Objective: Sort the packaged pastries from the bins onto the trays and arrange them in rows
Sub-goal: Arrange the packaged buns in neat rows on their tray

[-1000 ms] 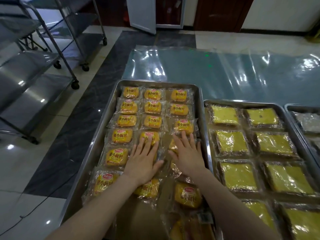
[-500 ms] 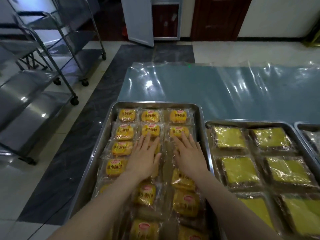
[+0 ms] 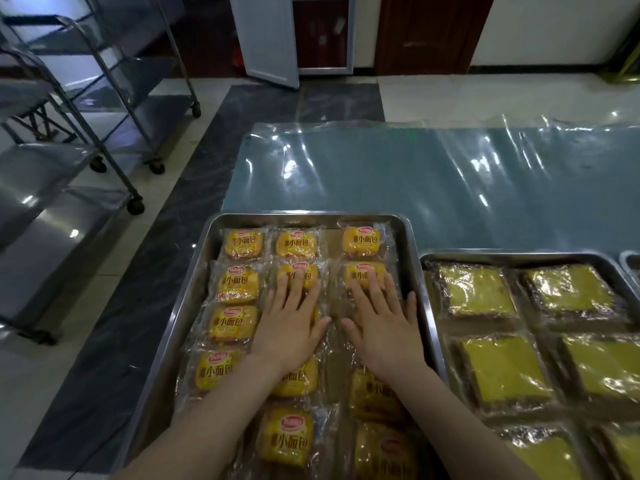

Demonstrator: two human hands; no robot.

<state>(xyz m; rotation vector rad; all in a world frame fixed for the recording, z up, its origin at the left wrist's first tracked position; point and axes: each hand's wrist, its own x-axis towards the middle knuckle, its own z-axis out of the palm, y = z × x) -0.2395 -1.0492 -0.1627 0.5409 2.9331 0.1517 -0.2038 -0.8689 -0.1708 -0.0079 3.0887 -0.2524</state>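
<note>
Plainly, the yellow packets (image 3: 243, 243) read "小面包".

Yellow packaged pastries (image 3: 242, 243) in rows on tray (image 3: 408, 237).

Dim, glary, edges perhaps soft.

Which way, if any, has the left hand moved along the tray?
Yes. The left hand has slid toward the tray's far rim; its fingers now reach the second row of packets, up from the fourth.
</note>
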